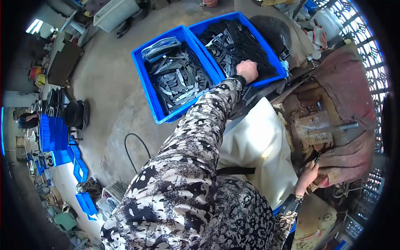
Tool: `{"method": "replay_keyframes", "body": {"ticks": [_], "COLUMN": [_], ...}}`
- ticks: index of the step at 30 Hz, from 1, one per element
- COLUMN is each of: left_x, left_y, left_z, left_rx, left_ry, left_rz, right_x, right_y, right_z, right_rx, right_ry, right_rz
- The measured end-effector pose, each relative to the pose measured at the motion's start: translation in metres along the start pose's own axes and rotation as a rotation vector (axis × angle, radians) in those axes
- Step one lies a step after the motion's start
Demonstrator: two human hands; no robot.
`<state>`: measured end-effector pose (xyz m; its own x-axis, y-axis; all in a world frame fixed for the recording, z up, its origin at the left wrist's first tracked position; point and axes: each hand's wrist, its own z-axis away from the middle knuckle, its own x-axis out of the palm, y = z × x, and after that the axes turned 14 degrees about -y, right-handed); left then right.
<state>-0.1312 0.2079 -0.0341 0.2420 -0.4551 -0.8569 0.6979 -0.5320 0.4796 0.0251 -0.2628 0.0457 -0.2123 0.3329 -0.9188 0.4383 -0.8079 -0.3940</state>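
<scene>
Two blue bins sit side by side at the top middle of the frame. The left bin (146, 87) has grey strips (179, 79) in it, with a clear bag (160, 49) on top at its back end. The right bin (261, 45) is full of dark strips (233, 41). The left sleeve (179, 146) goes over the near corner of the left bin.

A white sheet (260, 146) lies in the middle. A red cloth (343, 79) and a metal rod (350, 126) are at the right. Blue crates (54, 133) stand at the far left.

The left hand (248, 71) is at the near end of the right bin, over the dark strips. It looks curled, but its fingertips are hidden, so I can't tell what it grips. The right hand (307, 178) is at the lower right, by the red cloth. A thin dark thing (318, 158) shows at its fingertips; I can't tell if they pinch it.
</scene>
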Motion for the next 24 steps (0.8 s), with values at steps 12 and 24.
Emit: {"method": "replay_keyframes", "body": {"ticks": [12,24], "left_x": [-0.042,-0.058], "left_y": [-0.075,-0.05], "left_z": [-0.01,0.062], "left_rx": [-0.175,0.135], "left_ry": [-0.058,0.35], "left_rz": [1.001,0.066], "right_x": [0.003,0.003], "right_y": [0.008,0.013], "right_z": [-0.016,-0.013], "right_rx": [0.065,0.06], "right_ry": [0.02,0.017], "right_rz": [0.038,0.038]}}
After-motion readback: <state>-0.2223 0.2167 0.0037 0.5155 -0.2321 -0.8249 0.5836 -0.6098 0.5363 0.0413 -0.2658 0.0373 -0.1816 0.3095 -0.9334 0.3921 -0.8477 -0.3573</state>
